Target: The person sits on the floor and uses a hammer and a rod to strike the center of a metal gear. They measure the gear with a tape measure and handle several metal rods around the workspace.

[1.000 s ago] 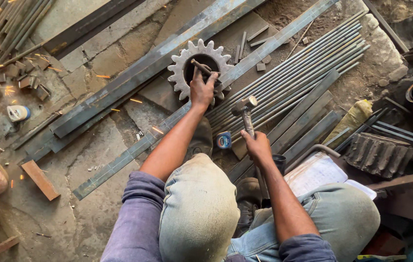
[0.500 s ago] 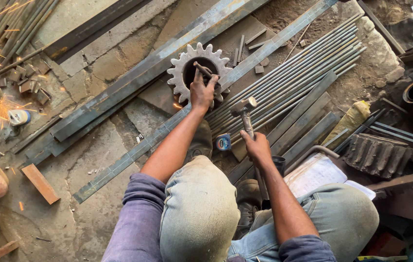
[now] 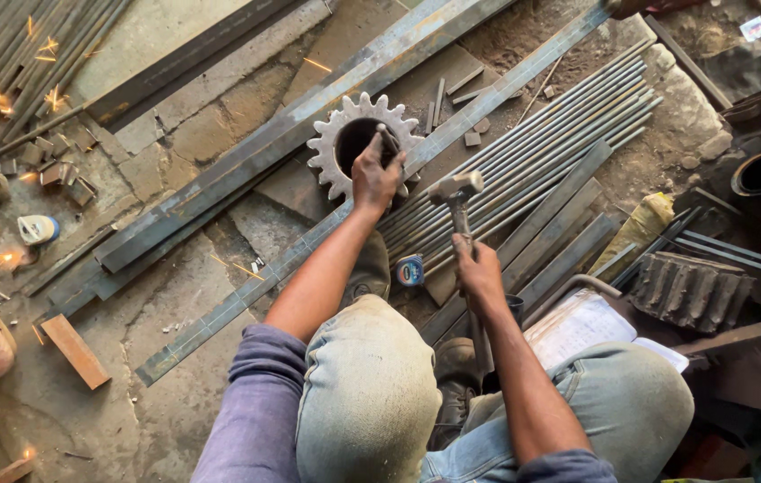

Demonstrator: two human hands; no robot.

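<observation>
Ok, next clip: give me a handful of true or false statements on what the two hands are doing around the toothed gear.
1. The right hand grips a hammer by its handle. True.
2. The left hand holds a short metal punch at the gear. True.
3. The hammer head rests on the punch. False: it is raised, apart from the punch and to its right.
4. The gear hangs from a hook. False: it lies flat across long steel bars on the ground.
5. A tape measure lies between the person's forearms. True.
6. The left hand is empty. False: its fingers close around the punch.
</observation>
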